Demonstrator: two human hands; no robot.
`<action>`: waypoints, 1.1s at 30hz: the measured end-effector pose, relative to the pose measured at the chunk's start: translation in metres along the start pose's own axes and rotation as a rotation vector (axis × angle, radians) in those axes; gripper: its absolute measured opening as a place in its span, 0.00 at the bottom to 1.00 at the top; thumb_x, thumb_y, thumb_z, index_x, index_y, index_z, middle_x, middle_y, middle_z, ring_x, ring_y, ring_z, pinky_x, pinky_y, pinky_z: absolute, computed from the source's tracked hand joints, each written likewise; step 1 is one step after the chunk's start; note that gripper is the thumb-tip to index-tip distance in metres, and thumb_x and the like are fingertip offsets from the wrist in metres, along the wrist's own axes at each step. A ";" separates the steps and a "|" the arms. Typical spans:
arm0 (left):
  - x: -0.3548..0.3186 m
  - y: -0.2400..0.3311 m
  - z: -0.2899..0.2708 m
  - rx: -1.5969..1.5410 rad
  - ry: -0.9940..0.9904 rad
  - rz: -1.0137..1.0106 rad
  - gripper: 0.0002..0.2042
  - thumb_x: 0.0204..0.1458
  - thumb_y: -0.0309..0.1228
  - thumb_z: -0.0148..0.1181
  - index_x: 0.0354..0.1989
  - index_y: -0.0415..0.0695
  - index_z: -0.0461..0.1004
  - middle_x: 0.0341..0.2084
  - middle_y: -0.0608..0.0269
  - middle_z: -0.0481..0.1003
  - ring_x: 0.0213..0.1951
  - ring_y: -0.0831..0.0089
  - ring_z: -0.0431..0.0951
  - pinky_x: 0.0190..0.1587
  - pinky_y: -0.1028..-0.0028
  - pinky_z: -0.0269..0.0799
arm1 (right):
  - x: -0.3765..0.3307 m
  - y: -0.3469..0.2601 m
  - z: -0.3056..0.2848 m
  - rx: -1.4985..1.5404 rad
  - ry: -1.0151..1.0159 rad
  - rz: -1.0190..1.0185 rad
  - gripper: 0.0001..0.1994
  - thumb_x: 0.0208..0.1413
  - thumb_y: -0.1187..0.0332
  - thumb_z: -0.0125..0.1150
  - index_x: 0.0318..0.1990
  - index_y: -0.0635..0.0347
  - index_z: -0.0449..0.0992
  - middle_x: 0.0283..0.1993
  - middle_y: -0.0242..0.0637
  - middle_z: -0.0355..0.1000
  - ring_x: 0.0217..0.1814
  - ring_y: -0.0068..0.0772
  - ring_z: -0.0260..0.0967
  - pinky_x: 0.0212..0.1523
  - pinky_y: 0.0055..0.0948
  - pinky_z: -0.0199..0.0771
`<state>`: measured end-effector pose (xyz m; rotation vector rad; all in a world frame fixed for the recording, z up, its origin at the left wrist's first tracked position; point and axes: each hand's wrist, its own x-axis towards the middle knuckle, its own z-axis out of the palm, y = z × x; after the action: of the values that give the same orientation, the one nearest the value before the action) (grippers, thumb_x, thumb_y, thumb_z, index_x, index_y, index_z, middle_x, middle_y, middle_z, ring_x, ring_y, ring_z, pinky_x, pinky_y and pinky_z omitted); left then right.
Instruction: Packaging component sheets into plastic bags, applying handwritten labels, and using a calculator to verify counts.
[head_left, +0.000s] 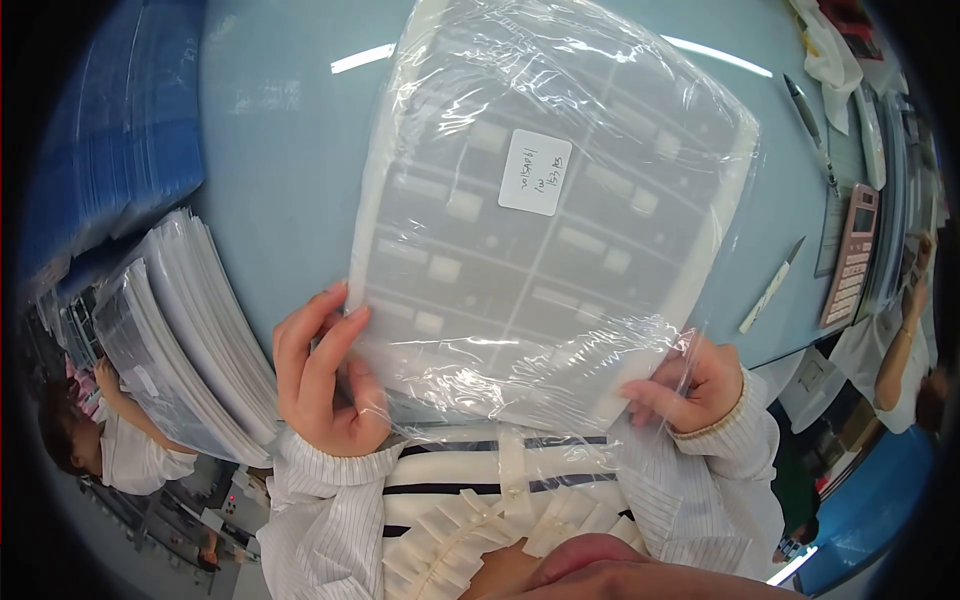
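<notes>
Both hands grip the lower edge of a clear plastic bag [545,215] holding a flat pale sheet with a grid pattern, lifted above the tabletop [280,170]: the left hand [325,385] curls its fingers over the bag's lower left corner, thumb behind, and the right hand [690,385] pinches the lower right corner between thumb and fingers. As I judge it, the slick, crinkled film could slide through that edge-only hold, and the wide sheet might sag or tip forward since nothing supports its top. A small white label [535,172] sits on the bag's face. On the pale blue-grey tabletop lie a tall pile of similar bagged sheets [190,340] at the left, a pink calculator [852,255], a slim knife [772,285] and a pen [808,118] at the right. Other people work at both edges of the room.
</notes>
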<state>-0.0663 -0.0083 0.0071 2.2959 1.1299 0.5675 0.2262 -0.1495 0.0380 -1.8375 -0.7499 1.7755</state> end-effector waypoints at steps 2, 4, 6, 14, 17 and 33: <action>0.000 -0.001 0.000 0.005 0.035 -0.005 0.23 0.31 0.15 0.48 0.42 0.34 0.77 0.44 0.42 0.76 0.40 0.55 0.75 0.45 0.67 0.72 | 0.000 0.000 -0.001 -0.018 -0.011 -0.032 0.11 0.50 0.78 0.65 0.40 0.74 0.72 0.23 0.41 0.77 0.22 0.30 0.77 0.25 0.24 0.77; 0.000 0.001 -0.001 -0.016 0.055 -0.013 0.22 0.32 0.14 0.48 0.41 0.34 0.77 0.43 0.42 0.76 0.41 0.53 0.76 0.46 0.66 0.72 | -0.003 0.001 0.000 0.000 -0.003 -0.029 0.11 0.50 0.79 0.65 0.40 0.74 0.72 0.23 0.41 0.77 0.22 0.30 0.77 0.25 0.25 0.77; 0.000 0.006 -0.003 -0.037 0.078 -0.014 0.21 0.33 0.14 0.49 0.40 0.34 0.77 0.42 0.41 0.77 0.41 0.52 0.77 0.47 0.66 0.73 | -0.009 0.005 -0.001 0.019 0.011 -0.032 0.10 0.50 0.80 0.65 0.39 0.74 0.72 0.23 0.42 0.77 0.22 0.31 0.77 0.25 0.25 0.77; -0.008 0.001 0.002 -0.388 0.136 -0.151 0.16 0.39 0.13 0.53 0.40 0.33 0.76 0.42 0.40 0.77 0.46 0.54 0.78 0.51 0.65 0.71 | -0.005 0.005 0.002 0.021 0.045 -0.012 0.13 0.51 0.75 0.66 0.41 0.68 0.70 0.24 0.37 0.78 0.24 0.22 0.77 0.26 0.19 0.74; -0.011 0.002 -0.002 -0.491 0.103 -0.200 0.14 0.42 0.13 0.55 0.41 0.32 0.75 0.47 0.40 0.75 0.50 0.55 0.76 0.54 0.64 0.69 | -0.003 0.014 0.005 0.221 0.060 0.008 0.15 0.50 0.77 0.66 0.44 0.69 0.68 0.28 0.40 0.79 0.26 0.22 0.77 0.28 0.19 0.75; -0.010 0.011 -0.012 -1.216 -0.131 -0.605 0.30 0.52 0.17 0.53 0.66 0.35 0.53 0.60 0.46 0.65 0.58 0.66 0.70 0.62 0.70 0.63 | 0.001 0.040 0.001 0.387 0.180 -0.240 0.37 0.50 0.76 0.66 0.64 0.67 0.50 0.53 0.52 0.72 0.55 0.34 0.71 0.57 0.32 0.71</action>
<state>-0.0722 -0.0192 0.0216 0.8900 0.9299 0.5947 0.2274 -0.1784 0.0106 -1.5512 -0.4927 1.4601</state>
